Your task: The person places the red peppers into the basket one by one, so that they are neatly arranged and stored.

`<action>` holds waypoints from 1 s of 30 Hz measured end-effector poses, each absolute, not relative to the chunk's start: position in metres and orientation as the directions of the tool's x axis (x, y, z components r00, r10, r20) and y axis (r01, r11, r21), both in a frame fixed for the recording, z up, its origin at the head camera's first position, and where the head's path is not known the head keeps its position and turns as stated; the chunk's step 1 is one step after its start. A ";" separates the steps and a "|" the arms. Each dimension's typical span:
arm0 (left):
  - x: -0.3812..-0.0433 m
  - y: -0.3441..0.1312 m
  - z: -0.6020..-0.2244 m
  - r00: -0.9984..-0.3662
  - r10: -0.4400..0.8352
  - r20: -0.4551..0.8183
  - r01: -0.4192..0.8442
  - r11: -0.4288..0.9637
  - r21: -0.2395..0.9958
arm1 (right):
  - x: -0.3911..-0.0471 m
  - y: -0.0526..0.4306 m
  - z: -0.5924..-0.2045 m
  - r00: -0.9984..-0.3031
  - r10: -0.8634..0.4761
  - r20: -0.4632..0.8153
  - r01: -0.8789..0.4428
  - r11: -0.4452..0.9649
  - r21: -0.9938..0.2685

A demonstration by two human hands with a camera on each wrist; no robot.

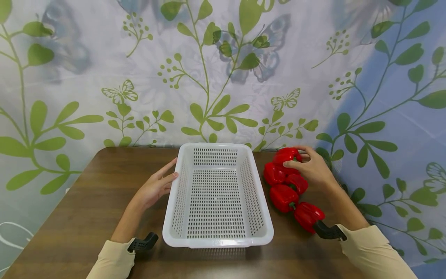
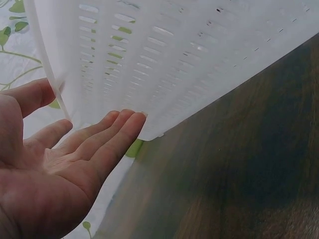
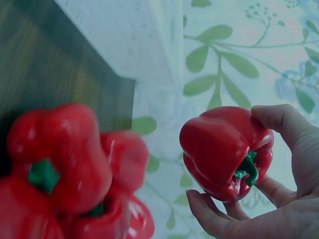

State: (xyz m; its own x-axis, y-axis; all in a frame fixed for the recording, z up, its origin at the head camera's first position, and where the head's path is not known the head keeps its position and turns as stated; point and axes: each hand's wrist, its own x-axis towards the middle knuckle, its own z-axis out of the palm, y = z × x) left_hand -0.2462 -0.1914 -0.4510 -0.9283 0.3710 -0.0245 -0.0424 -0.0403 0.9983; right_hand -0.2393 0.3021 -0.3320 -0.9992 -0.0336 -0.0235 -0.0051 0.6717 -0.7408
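A white perforated plastic basket (image 1: pixel 215 201) stands on the table with no contents visible inside. Beside its left wall is my left hand (image 1: pixel 155 188), fingers extended, with fingertips touching the rim in the left wrist view. My right hand (image 1: pixel 315 166) grips a red bell pepper (image 3: pixel 219 149) between thumb and fingers, green stem toward the palm. In the right wrist view this pepper is held off to the side of the others. Several more red bell peppers (image 1: pixel 283 197) lie clustered to the right of the basket, one pepper (image 1: pixel 309 216) nearest the front.
The brown wooden table (image 1: pixel 115 182) reaches back to a hanging cloth (image 1: pixel 150 77) printed with green leaves and butterflies. Black wrist mounts sit on both forearms, the right mount (image 1: pixel 329 230) close to the front pepper.
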 end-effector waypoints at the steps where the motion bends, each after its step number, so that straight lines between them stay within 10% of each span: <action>1: -0.246 -0.191 -0.451 -0.929 0.369 -0.026 -0.043 -0.037 0.998 | -0.241 0.297 -0.331 -0.999 -0.037 -0.026 -0.006 0.668 -0.744; 30: -0.244 -0.191 -0.450 -0.928 0.373 -0.009 -0.031 -0.052 0.998 | -0.285 0.161 -0.333 -0.983 -0.145 0.110 -0.162 0.428 -0.889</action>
